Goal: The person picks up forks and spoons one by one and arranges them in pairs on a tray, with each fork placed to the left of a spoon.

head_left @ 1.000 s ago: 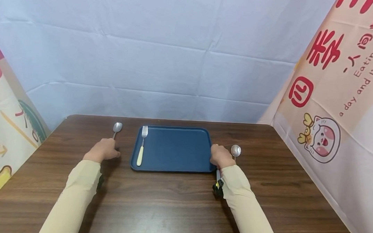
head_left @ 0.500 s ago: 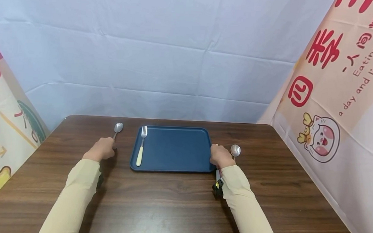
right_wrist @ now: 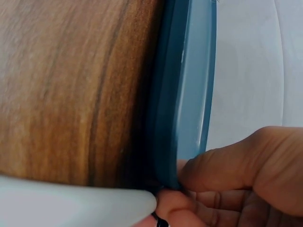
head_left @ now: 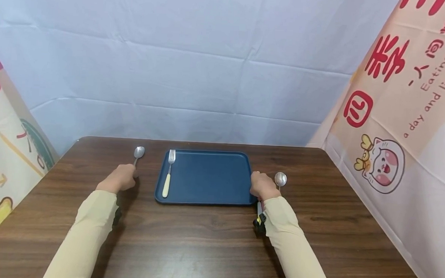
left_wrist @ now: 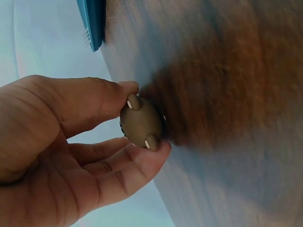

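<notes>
My left hand [head_left: 120, 177] is left of the tray and pinches a spoon [head_left: 139, 152] by its handle. In the left wrist view, thumb and fingertips hold the brown rounded handle end [left_wrist: 141, 123], which has two small ear-like bumps. The spoon's bowl points to the far side of the table. My right hand [head_left: 264, 186] grips the blue tray [head_left: 209, 178] at its near right corner. In the right wrist view, the thumb lies on the tray's rim [right_wrist: 194, 94], with fingers curled beneath. A white handle [right_wrist: 71, 203] lies close to those fingers.
A fork [head_left: 169, 174] with a cream handle lies along the tray's left side. Another spoon [head_left: 280, 179] lies right of my right hand, partly hidden by it. Below everything is a brown wooden table [head_left: 188, 245], with a white cloth [head_left: 180, 71] hanging behind.
My left thumb and fingers have drawn in around the spoon handle. The spoon shifted slightly right, then back left. The right hand and tray have stayed put.
</notes>
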{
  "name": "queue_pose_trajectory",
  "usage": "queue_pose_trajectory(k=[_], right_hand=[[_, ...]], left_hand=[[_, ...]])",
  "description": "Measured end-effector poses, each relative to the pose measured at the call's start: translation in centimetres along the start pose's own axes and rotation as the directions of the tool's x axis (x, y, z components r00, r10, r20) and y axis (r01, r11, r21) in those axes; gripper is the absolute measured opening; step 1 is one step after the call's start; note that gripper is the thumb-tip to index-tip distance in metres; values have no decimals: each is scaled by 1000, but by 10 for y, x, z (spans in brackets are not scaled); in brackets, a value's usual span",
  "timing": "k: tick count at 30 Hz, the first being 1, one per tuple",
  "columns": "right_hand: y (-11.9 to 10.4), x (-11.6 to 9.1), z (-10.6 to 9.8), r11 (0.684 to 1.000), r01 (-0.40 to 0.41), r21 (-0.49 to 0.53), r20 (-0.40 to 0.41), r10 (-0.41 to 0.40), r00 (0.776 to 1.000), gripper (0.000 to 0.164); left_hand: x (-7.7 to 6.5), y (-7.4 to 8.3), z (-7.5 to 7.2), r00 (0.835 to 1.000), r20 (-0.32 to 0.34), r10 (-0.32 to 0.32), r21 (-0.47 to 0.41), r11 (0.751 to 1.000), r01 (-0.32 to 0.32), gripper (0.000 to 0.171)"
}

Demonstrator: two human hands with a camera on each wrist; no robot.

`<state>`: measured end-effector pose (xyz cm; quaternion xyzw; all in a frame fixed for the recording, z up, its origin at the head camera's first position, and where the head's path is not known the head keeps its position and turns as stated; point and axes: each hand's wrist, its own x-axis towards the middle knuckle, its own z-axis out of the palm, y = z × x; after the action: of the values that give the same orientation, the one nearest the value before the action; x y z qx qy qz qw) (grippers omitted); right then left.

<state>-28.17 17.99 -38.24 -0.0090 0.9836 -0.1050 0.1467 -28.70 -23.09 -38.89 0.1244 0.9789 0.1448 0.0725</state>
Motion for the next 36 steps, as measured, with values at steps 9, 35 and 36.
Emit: queue_pose_trajectory(k=[9, 35, 36], right_hand=[[0, 0, -2, 999, 13, -30, 7, -12, 1000, 56], [0, 3, 0, 1000, 8, -26, 5, -8, 1000, 59], [0, 3, 0, 1000, 8, -27, 3, -8, 1000, 59]], left_hand=[[-5, 5, -7, 999, -37, -3, 0, 1000, 3, 5], [-3, 30, -8, 998, -67, 2, -53, 999, -6, 14], [-3, 32, -8, 998, -67, 6, -54, 998, -10, 14]])
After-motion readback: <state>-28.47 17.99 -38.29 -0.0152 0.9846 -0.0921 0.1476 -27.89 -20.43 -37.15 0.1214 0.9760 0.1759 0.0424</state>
